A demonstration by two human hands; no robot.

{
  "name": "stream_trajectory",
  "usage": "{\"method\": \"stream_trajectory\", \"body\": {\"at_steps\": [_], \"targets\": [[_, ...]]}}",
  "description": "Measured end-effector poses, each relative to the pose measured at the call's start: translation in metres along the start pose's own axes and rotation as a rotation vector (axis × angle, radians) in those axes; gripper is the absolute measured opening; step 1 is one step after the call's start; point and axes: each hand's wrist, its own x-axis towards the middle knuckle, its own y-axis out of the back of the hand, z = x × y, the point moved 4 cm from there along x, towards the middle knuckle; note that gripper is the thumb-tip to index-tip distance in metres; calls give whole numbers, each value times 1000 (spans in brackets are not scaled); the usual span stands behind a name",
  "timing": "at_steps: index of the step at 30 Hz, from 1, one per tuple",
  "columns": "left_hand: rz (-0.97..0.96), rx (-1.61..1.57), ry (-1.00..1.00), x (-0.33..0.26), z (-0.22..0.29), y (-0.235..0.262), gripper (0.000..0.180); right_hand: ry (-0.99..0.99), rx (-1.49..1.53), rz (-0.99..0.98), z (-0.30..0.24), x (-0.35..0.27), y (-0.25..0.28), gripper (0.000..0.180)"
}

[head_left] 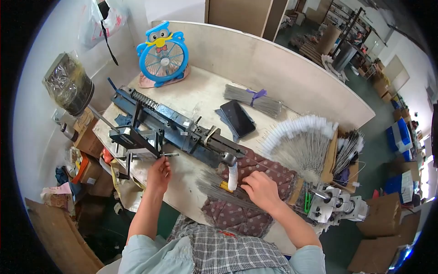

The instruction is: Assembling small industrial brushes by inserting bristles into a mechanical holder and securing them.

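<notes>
My left hand (pixel 159 174) is at the front of a dark metal bench machine (pixel 175 130), its fingers curled together just below a small metal rod (pixel 170 155). Whatever is in those fingers is too small to make out. Over a brown polka-dot cloth (pixel 242 214), my right hand (pixel 262 190) has its fingers bent and drawn together beside a pile of thin grey wires (pixel 212 187). I cannot make out what they pinch. Between the hands, a white-wrapped handle (pixel 233 176) hangs from the machine, close to a yellow piece (pixel 226 186) on the wires.
Fanned white-tipped wire brushes (pixel 299 139) lie at the right, beside a second small machine (pixel 337 205). Behind are a phone (pixel 237 118), a tied wire bundle (pixel 255 100) and a blue fan (pixel 164 59). A lamp (pixel 70 86) stands left; a low panel (pixel 273 64) edges the table.
</notes>
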Motion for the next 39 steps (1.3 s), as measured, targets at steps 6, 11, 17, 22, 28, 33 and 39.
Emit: {"method": "stream_trajectory", "body": {"at_steps": [6, 11, 17, 22, 28, 33, 39], "targets": [[-59, 72, -196, -17, -26, -15, 10, 68, 31, -33, -10, -23, -23, 12], [-307, 245, -74, -70, -67, -78, 15, 329, -280, 38, -11, -24, -41, 17], [-348, 238, -59, -75, -65, -88, 15, 207, -194, -22, -8, -47, -2, 16], [-436, 382, -50, -94, -83, -121, 15, -7, -118, 111, 13, -61, 34, 13], [-652, 364, -2, -111, -132, -212, 13, -56, -158, 168, 46, -48, 31, 22], [-680, 362, -3, -106, -151, -225, 12, -162, -51, 15, 61, -50, 35, 25], [-673, 392, -11, -111, -145, -227, 11, -186, -11, -160, 73, -55, 31, 22]]}}
